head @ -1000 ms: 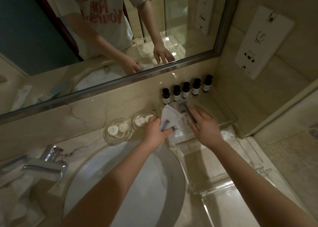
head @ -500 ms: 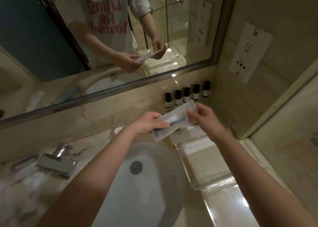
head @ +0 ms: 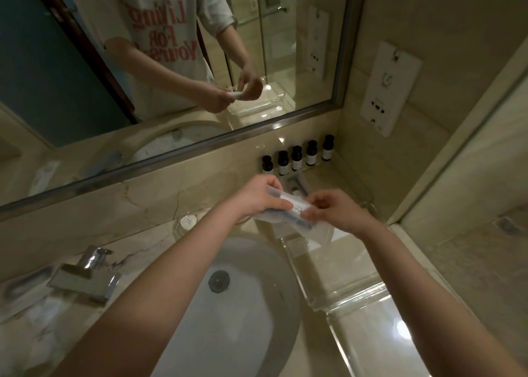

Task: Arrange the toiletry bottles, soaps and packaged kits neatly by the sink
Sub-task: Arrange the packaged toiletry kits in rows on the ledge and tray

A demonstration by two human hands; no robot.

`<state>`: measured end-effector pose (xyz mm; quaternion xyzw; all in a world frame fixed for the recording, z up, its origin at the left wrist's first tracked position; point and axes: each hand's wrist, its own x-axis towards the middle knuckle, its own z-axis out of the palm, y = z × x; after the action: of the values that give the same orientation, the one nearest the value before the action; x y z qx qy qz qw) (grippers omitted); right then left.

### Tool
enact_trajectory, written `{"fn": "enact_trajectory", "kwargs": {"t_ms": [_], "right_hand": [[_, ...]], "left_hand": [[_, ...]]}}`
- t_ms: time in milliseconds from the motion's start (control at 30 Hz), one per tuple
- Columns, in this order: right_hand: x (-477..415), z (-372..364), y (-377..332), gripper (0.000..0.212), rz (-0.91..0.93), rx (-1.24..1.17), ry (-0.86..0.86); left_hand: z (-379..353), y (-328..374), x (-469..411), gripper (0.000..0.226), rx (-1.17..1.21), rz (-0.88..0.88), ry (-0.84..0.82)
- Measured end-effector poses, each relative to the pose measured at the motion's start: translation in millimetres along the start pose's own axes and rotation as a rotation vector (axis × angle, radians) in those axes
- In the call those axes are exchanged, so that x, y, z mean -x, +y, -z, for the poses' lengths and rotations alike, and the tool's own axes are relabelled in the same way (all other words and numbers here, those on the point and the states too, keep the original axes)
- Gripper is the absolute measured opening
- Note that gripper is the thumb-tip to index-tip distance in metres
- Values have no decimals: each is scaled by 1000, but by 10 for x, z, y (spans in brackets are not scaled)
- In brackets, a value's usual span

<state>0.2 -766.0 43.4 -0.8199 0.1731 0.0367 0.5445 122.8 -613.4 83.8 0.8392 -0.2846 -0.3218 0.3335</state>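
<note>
My left hand (head: 257,195) and my right hand (head: 333,209) both hold a stack of white packaged kits (head: 288,215) above the counter, just behind the sink's far rim. Several small dark toiletry bottles (head: 297,158) stand in a row against the wall under the mirror. Another packaged kit (head: 297,184) lies on the counter in front of the bottles. A round soap in a glass dish (head: 188,222) sits left of my left wrist; a second dish is mostly hidden by my arm.
The white sink basin (head: 243,305) lies under my forearms, with the chrome faucet (head: 85,276) at the left. A clear glass tray (head: 337,274) sits right of the basin. A wall socket panel (head: 391,88) is on the right wall.
Both hands lifted the packaged kits off the counter and drew them together in the air. The view tilted down, so the basin drain now shows.
</note>
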Motion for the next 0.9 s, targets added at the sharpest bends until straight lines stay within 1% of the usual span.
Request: {"fn": "enact_trajectory", "kwargs": {"t_ms": [33, 100, 133, 233, 300, 333, 400, 433, 500, 567, 633, 700, 767, 833, 900], "right_hand": [[6, -2, 25, 5, -12, -39, 30], [32, -3, 85, 7, -42, -121, 80], [36, -2, 122, 7, -61, -156, 90], [19, -1, 219, 13, -82, -199, 52], [-13, 33, 257, 10, -92, -210, 58], [-37, 63, 285, 9, -104, -217, 86], [-108, 146, 371, 11, -149, -211, 202], [-161, 195, 437, 12, -172, -197, 278], [-290, 284, 540, 17, -248, -203, 422], [-435, 332, 564, 24, -365, -240, 490], [-589, 339, 557, 37, -455, -149, 430], [-712, 311, 537, 41, -487, -43, 354], [-794, 271, 556, 32, -486, -29, 327], [-845, 237, 605, 19, -472, 42, 345], [-867, 214, 642, 20, -462, 122, 379]], "left_hand": [[-32, 6, -24, 28, 45, 2, 38], [-119, 9, -59, 34, 159, 16, 99], [-170, 13, -67, 38, 180, 20, 120], [-319, 22, -141, 49, 125, 2, 116], [-408, 32, -230, 54, 156, -15, 114], [-444, 20, -294, 54, 191, -13, 137], [-484, -16, -396, 50, 222, -4, 201], [-499, -67, -432, 48, 174, -8, 233], [-524, -223, -493, 48, -57, -30, 265], [-562, -392, -524, 49, -265, -64, 227], [-608, -528, -539, 51, -378, -83, 172], [-638, -624, -538, 54, -449, -88, 140], [-649, -690, -532, 57, -501, -90, 113], [-648, -727, -520, 62, -556, -88, 89], [-649, -740, -504, 68, -609, -83, 67]]}}
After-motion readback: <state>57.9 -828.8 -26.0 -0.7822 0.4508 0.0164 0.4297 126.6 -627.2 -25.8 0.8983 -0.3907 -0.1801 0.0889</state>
